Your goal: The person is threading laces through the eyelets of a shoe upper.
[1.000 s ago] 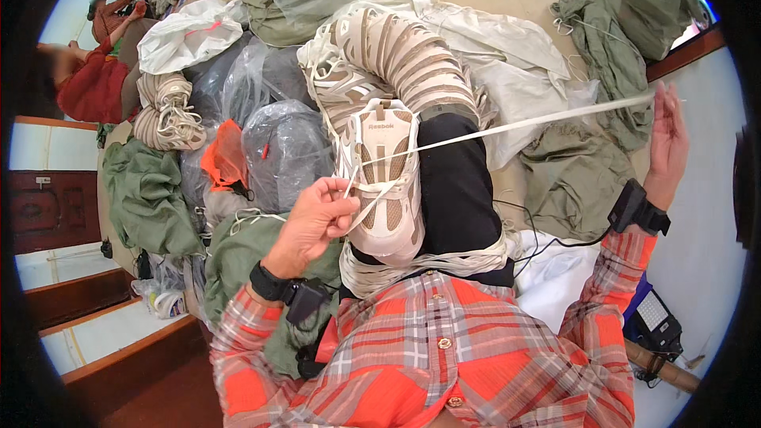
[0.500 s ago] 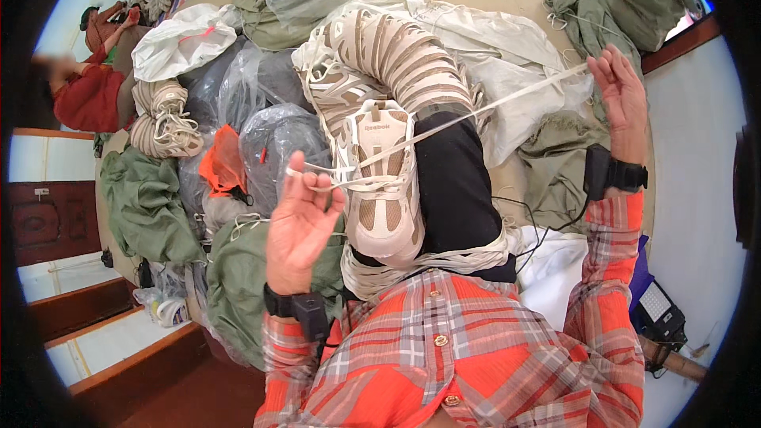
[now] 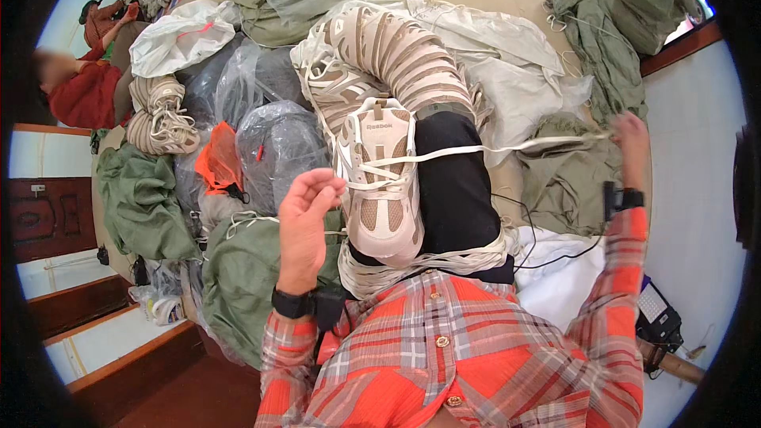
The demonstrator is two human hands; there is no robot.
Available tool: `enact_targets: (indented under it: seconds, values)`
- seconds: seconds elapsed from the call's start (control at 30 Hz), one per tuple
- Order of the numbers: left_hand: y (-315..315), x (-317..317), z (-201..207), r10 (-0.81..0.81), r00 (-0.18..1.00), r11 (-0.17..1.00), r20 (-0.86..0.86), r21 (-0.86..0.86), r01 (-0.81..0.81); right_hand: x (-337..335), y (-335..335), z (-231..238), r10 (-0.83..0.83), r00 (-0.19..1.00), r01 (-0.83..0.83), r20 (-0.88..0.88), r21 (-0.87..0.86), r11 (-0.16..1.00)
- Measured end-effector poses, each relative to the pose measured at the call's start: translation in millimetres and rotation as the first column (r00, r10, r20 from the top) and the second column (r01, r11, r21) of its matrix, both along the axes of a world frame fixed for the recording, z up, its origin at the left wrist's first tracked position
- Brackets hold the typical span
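A beige and tan sneaker [image 3: 384, 218] rests toe toward me on my black-trousered lap. Its cream shoelace [image 3: 476, 147] crosses the upper and stretches far out to the right. At that far end my right hand [image 3: 630, 145], smeared by motion, grips the lace. Beside the sneaker's left edge, my left hand [image 3: 305, 222] is closed, its thumb and fingertips pinched at the lacing. Behind this sneaker, a long curved row of nested sneakers [image 3: 396, 51] runs over my knee. A bundle of pale laces [image 3: 428, 264] lies across my lap.
Grey clear-plastic bags [image 3: 277, 150], an orange bag [image 3: 218, 160] and green cloth sacks [image 3: 143, 202] crowd the left. More bundled sneakers [image 3: 161, 115] sit there. White sheeting [image 3: 507, 55] and a khaki sack [image 3: 571, 174] lie right. Another person [image 3: 83, 95] sits far left.
My right hand has moved down and slightly outward, drawing the lace lower and straighter. My left hand has turned and closed its fingers at the shoe's edge; the lace loop there has shrunk.
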State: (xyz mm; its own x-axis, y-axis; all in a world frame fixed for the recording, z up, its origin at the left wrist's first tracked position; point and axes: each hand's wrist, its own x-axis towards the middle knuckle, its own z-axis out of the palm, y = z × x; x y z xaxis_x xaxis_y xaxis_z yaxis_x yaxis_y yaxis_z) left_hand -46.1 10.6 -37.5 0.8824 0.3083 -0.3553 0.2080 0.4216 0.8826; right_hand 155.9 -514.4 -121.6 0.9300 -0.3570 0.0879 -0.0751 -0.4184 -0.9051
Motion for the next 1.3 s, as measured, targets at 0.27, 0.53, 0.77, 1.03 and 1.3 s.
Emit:
enact_targets:
  seconds: [0.27, 0.53, 0.77, 1.03, 1.3]
  values:
    - [-32.2, 68.4, -3.7, -0.656, 0.747, 0.074, -0.106, 0.976, 0.203, -73.2, 297.4, 39.6, 0.783, 0.608, -0.595, 0.128, -0.579, 0.557]
    - [-36.8, 82.3, -11.8, -0.606, 0.737, 0.096, -0.298, 0.893, 0.44, -90.0, 305.1, 44.6, 0.835, 0.549, -0.62, -0.035, -0.688, 0.378]
    - [-38.6, 93.3, -4.1, -0.538, 0.694, 0.178, -0.478, 0.74, 0.648, -92.9, 325.1, 41.7, 0.808, 0.588, -0.596, -0.033, -0.693, 0.406]
    - [-37.6, 106.8, -11.9, -0.645, 0.601, -0.194, -0.472, 0.862, 0.469, -99.6, 319.3, 41.9, 0.789, 0.615, -0.557, -0.003, -0.709, 0.432]
    - [9.0, 134.8, 64.8, -0.556, 0.724, -0.645, -0.408, 0.761, -0.066, -96.3, 312.2, 59.6, 0.869, 0.475, -0.683, 0.142, -0.563, 0.465]
